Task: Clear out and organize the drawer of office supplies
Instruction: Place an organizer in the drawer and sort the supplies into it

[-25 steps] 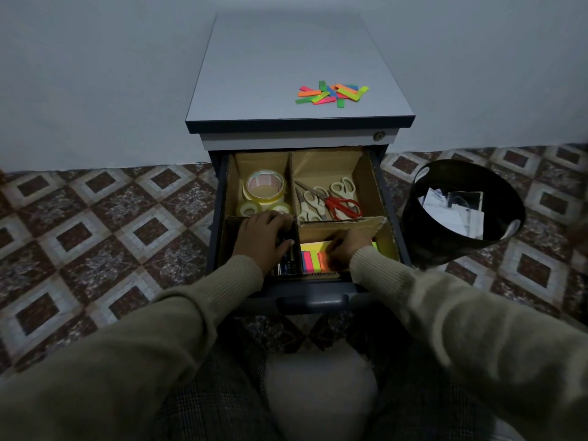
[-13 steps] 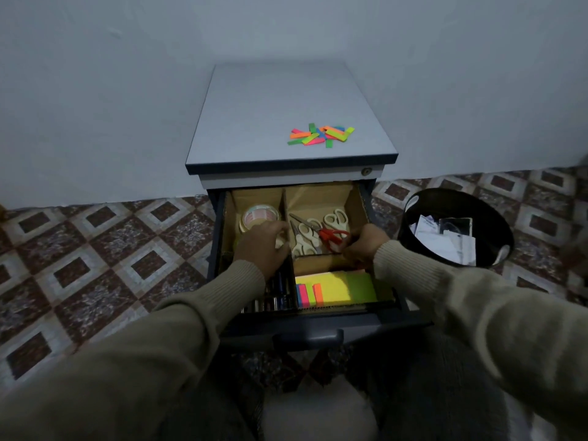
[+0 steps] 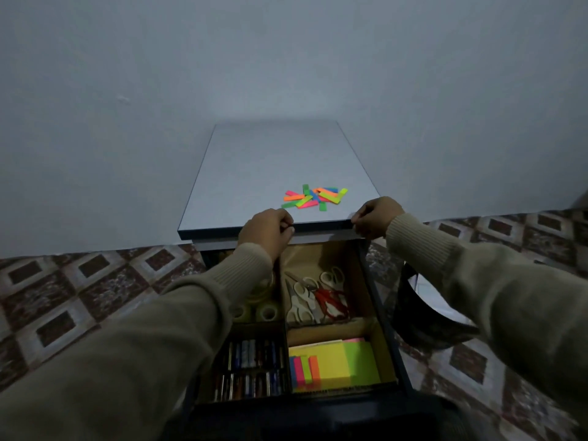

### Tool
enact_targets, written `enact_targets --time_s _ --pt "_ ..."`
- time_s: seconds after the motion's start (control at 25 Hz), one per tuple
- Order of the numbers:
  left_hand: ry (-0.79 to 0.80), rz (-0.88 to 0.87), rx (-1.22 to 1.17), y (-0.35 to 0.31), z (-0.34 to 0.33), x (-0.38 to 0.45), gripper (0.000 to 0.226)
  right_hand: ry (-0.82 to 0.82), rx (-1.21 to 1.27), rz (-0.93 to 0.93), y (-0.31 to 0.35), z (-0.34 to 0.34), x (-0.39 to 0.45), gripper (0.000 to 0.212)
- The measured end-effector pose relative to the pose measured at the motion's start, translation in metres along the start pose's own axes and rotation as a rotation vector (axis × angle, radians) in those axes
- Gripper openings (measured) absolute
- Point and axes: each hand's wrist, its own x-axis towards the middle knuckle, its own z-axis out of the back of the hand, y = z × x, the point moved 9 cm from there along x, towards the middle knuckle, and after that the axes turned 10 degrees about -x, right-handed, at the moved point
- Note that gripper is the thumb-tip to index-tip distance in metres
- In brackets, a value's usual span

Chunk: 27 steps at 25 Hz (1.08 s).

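Head view: our left hand (image 3: 266, 232) and right hand (image 3: 375, 218), fingers curled, grip the cabinet top's (image 3: 280, 160) front edge above the open drawer (image 3: 386, 332); colored tabs (image 3: 313, 198) lie between them.

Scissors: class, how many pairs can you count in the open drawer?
3, all in the back right compartment: two white pairs and a red pair. Overlapping handles may hide another.
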Motion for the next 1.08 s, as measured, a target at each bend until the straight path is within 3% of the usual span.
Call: enact_targets --time_s 0.12,0.24,0.64,0.84,1.08 --pt "-0.010 -0.002 0.057 -0.006 0.005 0.027 0.021 -0.041 0.000 0.016 0.013 0.008 0.017 0.017" --pt "0.004 -0.009 0.133 -0.006 0.004 0.056 0.022 -0.108 -0.080 0.057 0.025 0.012 0.038 0.007" --pt "0.163 -0.031 0.395 -0.005 -0.029 0.122 0.031 -0.125 -0.364 0.212 0.055 -0.004 0.085 0.031" --pt "0.145 0.058 0.261 0.005 -0.024 0.136 0.013 -0.132 -0.403 0.242 0.063 -0.008 0.094 0.029" --pt "0.076 0.178 -0.002 0.026 -0.001 0.137 0.015 -0.166 -0.327 0.199 0.061 -0.007 0.101 0.016"
